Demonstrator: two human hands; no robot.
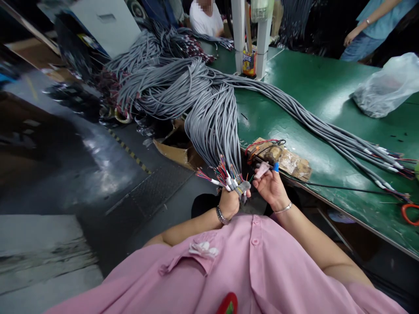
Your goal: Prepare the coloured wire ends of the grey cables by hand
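Note:
My left hand (231, 201) is closed around the end of a grey cable from a thick bundle (212, 122) that hangs off the green table's edge, its stripped coloured wire ends (222, 174) fanning out just above my fist. My right hand (270, 185) is close beside it, fingers taped in pink and blue, pinching thin wires at the cable's tip. A worn taped block with red wire (281, 157) lies on the table edge right behind my right hand.
A second long run of grey cables (327, 126) stretches across the green table (321, 83) to the right. A plastic bag (386, 87) lies far right, red-handled scissors (409, 213) at the right edge. White posts (252, 35) stand behind. Two other people are at the back.

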